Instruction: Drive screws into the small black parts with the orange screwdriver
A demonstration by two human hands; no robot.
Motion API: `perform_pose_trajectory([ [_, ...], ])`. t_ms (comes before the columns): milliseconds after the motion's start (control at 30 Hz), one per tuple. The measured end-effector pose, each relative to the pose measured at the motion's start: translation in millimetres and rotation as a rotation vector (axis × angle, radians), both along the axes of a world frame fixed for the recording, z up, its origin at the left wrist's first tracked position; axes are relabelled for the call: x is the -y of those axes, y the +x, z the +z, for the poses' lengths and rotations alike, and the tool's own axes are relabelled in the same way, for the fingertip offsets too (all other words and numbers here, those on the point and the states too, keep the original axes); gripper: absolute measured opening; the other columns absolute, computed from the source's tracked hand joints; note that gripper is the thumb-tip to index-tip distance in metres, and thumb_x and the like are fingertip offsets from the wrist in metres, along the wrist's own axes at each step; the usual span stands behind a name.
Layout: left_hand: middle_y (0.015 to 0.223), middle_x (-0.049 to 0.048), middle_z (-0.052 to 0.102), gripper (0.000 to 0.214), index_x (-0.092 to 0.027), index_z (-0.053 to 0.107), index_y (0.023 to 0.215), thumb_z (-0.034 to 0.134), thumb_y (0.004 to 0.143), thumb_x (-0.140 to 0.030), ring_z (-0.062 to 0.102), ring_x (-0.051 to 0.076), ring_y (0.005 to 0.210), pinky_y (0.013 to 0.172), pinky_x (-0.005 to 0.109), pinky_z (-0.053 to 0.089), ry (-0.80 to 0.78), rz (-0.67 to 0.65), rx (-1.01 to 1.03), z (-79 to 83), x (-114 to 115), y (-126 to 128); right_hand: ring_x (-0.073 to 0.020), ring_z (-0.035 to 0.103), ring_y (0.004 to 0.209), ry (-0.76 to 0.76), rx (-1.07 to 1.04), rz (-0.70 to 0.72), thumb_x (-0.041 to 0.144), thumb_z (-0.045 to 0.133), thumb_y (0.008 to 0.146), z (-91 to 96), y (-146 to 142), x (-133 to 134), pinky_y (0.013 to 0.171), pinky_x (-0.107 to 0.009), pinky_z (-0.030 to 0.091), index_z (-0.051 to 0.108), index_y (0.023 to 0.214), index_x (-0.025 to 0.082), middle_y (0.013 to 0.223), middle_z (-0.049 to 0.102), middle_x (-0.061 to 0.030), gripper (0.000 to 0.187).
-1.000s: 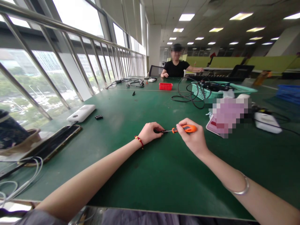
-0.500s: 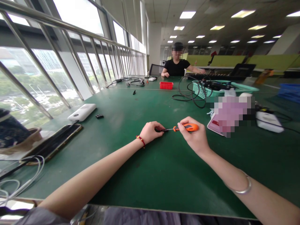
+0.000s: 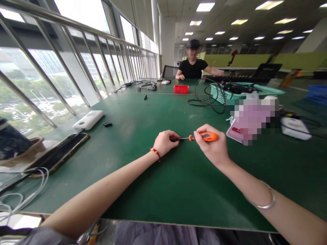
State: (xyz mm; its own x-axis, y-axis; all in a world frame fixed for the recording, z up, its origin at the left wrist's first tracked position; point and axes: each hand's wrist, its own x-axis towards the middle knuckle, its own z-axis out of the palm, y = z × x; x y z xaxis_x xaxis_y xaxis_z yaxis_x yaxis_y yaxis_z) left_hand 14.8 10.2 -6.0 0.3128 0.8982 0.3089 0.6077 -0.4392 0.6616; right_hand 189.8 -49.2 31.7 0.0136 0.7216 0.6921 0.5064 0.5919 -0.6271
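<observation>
At the green table, the left hand pinches a black part; the right hand holds an orange screwdriver to it; seemingly mid-work, remainder unclear.

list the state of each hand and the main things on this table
left hand, closed on a small black part
right hand, gripping the screwdriver
screwdriver, roughly level, shaft toward the small black part
red bin, upright, open-topped
teal basket, upright, dark items inside
phone at left, flat, screen dark
</observation>
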Motion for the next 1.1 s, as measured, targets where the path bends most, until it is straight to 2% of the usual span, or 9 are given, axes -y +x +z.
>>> perform_pose_trajectory([
  [367, 0.078, 0.0019, 0.070, 0.019, -0.017, 0.072, 0.080, 0.062, 0.064, -0.015, 0.063, 0.014, 0.070, 0.070, 0.024, 0.052, 0.009, 0.039, -0.002, 1.4, 3.4, 2.2, -0.0102, 0.050, 0.054, -0.065, 0.040, -0.004, 0.035, 0.056, 0.078, 2.3, -1.7, 0.9, 0.053, -0.021, 0.039, 0.053, 0.068, 0.020, 0.061, 0.056, 0.0020, 0.018],
  [467, 0.076, 0.0022, 0.070, 0.017, -0.016, 0.072, 0.078, 0.062, 0.064, -0.015, 0.063, 0.014, 0.069, 0.069, 0.025, 0.051, -0.001, 0.072, -0.006, 2.3, 5.3, 4.9, -0.0099, 0.050, 0.053, -0.097, -0.031, -0.014, 0.033, 0.060, 0.075, 1.9, -4.8, 1.0, 0.053, -0.022, 0.041, 0.053, 0.084, 0.021, 0.065, 0.054, 0.0033, 0.017],
  [567, 0.076, 0.0020, 0.069, 0.015, -0.016, 0.071, 0.076, 0.062, 0.064, -0.016, 0.062, 0.014, 0.069, 0.069, 0.026, 0.050, 0.028, 0.096, -0.044, 2.8, 7.2, 7.4, -0.0111, 0.051, 0.057, -0.039, -0.090, 0.000, 0.030, 0.062, 0.072, -0.4, -7.1, 0.7, 0.057, -0.024, 0.044, 0.046, 0.104, 0.022, 0.073, 0.054, 0.0027, 0.036],
  [633, 0.076, 0.0018, 0.068, 0.013, -0.017, 0.070, 0.075, 0.063, 0.064, -0.018, 0.061, 0.015, 0.069, 0.068, 0.026, 0.049, 0.071, 0.107, -0.085, 3.0, 8.2, 8.5, -0.0125, 0.053, 0.062, -0.001, -0.079, -0.012, 0.032, 0.062, 0.073, -1.3, -7.6, 1.4, 0.061, -0.025, 0.045, 0.043, 0.110, 0.022, 0.075, 0.054, 0.0022, 0.043],
  [700, 0.076, 0.0017, 0.068, 0.012, -0.017, 0.070, 0.074, 0.062, 0.064, -0.018, 0.061, 0.015, 0.070, 0.068, 0.026, 0.048, 0.107, 0.117, -0.117, 3.2, 9.1, 9.0, -0.0125, 0.052, 0.058, -0.024, -0.033, -0.041, 0.034, 0.060, 0.074, -0.9, -7.2, 3.1, 0.059, -0.025, 0.044, 0.045, 0.109, 0.022, 0.066, 0.051, 0.0048, 0.040],
  [767, 0.077, 0.0016, 0.067, 0.012, -0.017, 0.070, 0.074, 0.062, 0.065, -0.017, 0.060, 0.015, 0.070, 0.067, 0.026, 0.048, 0.118, 0.123, -0.130, 3.6, 9.8, 9.3, -0.0112, 0.050, 0.051, -0.092, 0.011, -0.035, 0.035, 0.059, 0.076, 0.1, -6.7, 5.3, 0.055, -0.024, 0.040, 0.051, 0.099, 0.022, 0.058, 0.049, 0.0065, 0.027],
  [867, 0.076, 0.0017, 0.067, 0.011, -0.017, 0.069, 0.073, 0.061, 0.064, -0.016, 0.060, 0.015, 0.070, 0.066, 0.026, 0.047, 0.116, 0.130, -0.137, 4.8, 10.9, 9.6, -0.0101, 0.050, 0.049, -0.113, 0.017, -0.007, 0.035, 0.058, 0.077, 0.5, -6.8, 6.8, 0.052, -0.023, 0.039, 0.054, 0.088, 0.021, 0.059, 0.052, 0.0047, 0.018],
  [1033, 0.075, 0.0020, 0.066, 0.010, -0.016, 0.068, 0.071, 0.061, 0.065, -0.016, 0.059, 0.015, 0.069, 0.065, 0.026, 0.046, 0.116, 0.133, -0.140, 6.2, 12.0, 10.3, -0.0119, 0.053, 0.062, 0.015, -0.041, -0.032, 0.031, 0.062, 0.071, -2.8, -8.3, 4.0, 0.060, -0.025, 0.045, 0.046, 0.111, 0.021, 0.083, 0.056, -0.0001, 0.044],
  [1100, 0.074, 0.0019, 0.066, 0.008, -0.016, 0.068, 0.070, 0.061, 0.065, -0.016, 0.059, 0.015, 0.068, 0.064, 0.026, 0.046, 0.117, 0.130, -0.139, 6.1, 11.9, 10.4, -0.0125, 0.053, 0.060, -0.015, -0.020, -0.059, 0.034, 0.063, 0.071, -3.2, -8.4, 4.0, 0.058, -0.025, 0.044, 0.045, 0.113, 0.021, 0.076, 0.055, 0.0019, 0.047],
])
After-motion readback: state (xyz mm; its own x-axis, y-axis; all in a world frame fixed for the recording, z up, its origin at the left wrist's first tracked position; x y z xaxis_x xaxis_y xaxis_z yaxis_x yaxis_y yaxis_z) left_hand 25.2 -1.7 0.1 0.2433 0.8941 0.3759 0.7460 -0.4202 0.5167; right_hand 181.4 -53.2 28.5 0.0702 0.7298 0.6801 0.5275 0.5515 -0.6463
